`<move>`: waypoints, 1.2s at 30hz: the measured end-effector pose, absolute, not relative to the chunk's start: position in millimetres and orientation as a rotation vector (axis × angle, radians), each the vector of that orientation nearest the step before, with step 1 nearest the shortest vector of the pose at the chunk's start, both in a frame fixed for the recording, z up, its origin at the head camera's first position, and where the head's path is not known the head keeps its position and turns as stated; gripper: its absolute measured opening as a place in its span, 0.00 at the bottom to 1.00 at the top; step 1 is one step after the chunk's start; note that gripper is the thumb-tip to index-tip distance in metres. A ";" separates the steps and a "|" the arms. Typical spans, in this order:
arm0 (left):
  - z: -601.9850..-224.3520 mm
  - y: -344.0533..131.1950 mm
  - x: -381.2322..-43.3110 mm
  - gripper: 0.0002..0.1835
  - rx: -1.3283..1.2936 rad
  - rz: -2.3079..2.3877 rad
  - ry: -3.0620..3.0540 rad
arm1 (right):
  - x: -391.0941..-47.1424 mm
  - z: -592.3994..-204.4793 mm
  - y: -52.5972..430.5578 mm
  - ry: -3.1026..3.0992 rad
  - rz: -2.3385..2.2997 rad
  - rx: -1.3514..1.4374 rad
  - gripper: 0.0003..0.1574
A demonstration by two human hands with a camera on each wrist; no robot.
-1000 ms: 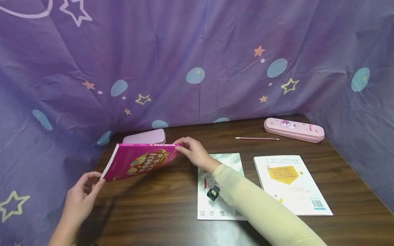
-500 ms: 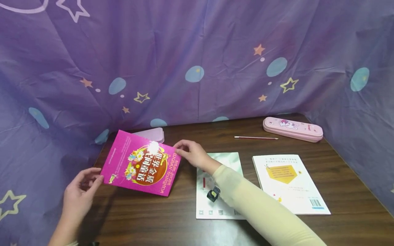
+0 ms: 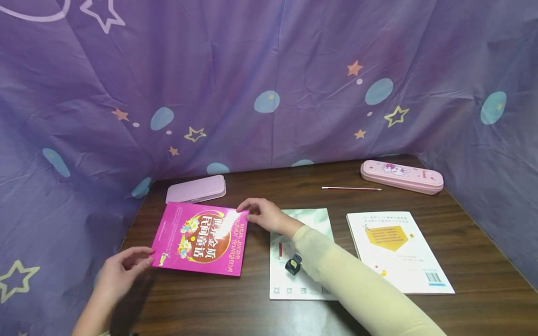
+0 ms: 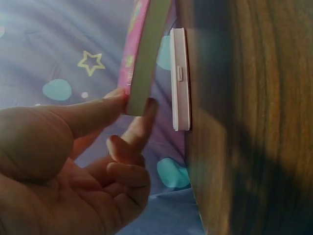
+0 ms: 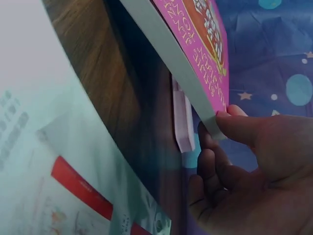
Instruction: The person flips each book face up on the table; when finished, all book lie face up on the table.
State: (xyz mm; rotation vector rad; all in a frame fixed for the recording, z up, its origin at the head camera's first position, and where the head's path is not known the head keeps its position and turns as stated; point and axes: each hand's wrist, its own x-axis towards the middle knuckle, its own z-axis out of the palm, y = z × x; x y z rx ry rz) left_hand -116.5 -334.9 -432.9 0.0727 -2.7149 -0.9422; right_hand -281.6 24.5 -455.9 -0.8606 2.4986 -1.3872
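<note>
A pink book (image 3: 176, 238) with a floral oval and Chinese lettering on its cover is held between both hands over the left part of the table. My left hand (image 3: 123, 270) pinches its near left corner, thumb on the cover and fingers beneath, as the left wrist view shows. At the far right corner my right hand (image 3: 266, 217) pinches the book too, thumb on top. The right wrist view shows a gap between the book's page edge (image 5: 171, 61) and the tabletop. Behind the book lies a plain pink case (image 3: 195, 189).
A pale green book (image 3: 290, 280) lies under my right forearm. Right of it is a white book (image 3: 403, 270) with a yellow panel. A pencil (image 3: 350, 189) and a pink rabbit pencil case (image 3: 401, 177) lie farther back. Purple curtain (image 3: 269, 135) encloses the wooden table (image 3: 235, 312).
The pink book has swung from steeply tilted to nearly flat, its cover now facing up, and has come lower. Both hands keep hold of it; more of the plain pink case shows.
</note>
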 end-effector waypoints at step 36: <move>-432.3 -310.0 -116.6 0.19 0.207 -0.876 -3.269 | -279.2 -459.2 4.3 2.791 -0.672 -0.951 0.21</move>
